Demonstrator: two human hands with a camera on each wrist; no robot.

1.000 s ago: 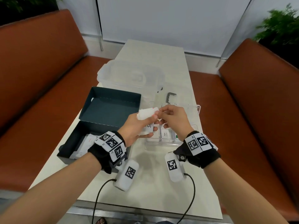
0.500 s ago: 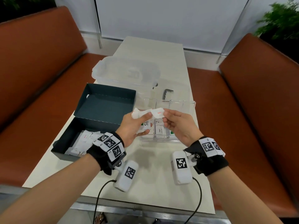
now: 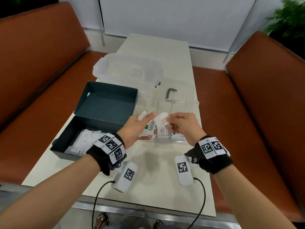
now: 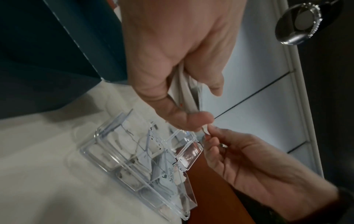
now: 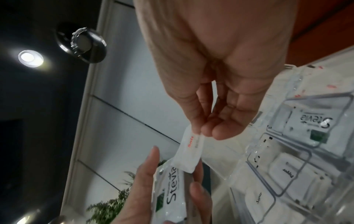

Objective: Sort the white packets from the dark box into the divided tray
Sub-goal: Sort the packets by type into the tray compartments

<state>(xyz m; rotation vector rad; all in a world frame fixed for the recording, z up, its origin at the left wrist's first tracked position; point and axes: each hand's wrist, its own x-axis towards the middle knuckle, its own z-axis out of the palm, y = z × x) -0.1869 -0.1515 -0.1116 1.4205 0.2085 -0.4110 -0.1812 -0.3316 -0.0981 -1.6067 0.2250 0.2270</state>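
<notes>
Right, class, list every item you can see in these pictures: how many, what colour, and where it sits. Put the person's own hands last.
dark box: one, dark teal, open, table's left side
loose packets: several, white, in the box; count unclear
divided tray: one, clear, right of the box, packets inside
lidded tub: one, clear, behind the box
metal bracket: one, dark, behind the tray
table: one, pale
benches: two, brown, either side
plants: green, back corners
salt packet: one, white, red print, pinched by right hand
Stevia packet: white, among a few held in left hand
left hand: above the table, between box and tray
right hand: above the tray
</notes>
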